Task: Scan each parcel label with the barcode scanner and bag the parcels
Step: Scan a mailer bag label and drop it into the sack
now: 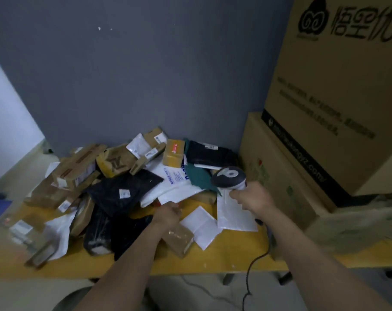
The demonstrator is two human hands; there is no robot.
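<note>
A: Yellow worktop against grey wall, parcel pile heaped across it.
B: Grips?
A: Right hand wrapped around barcode scanner, head aimed left over pile. Left hand pinching edge of white poly mailer mid-pile.

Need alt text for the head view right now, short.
Right hand grips the barcode scanner over a heap of parcels on a yellow table; left hand grasps a white mailer. Cardboard boxes stand stacked at right.
</note>
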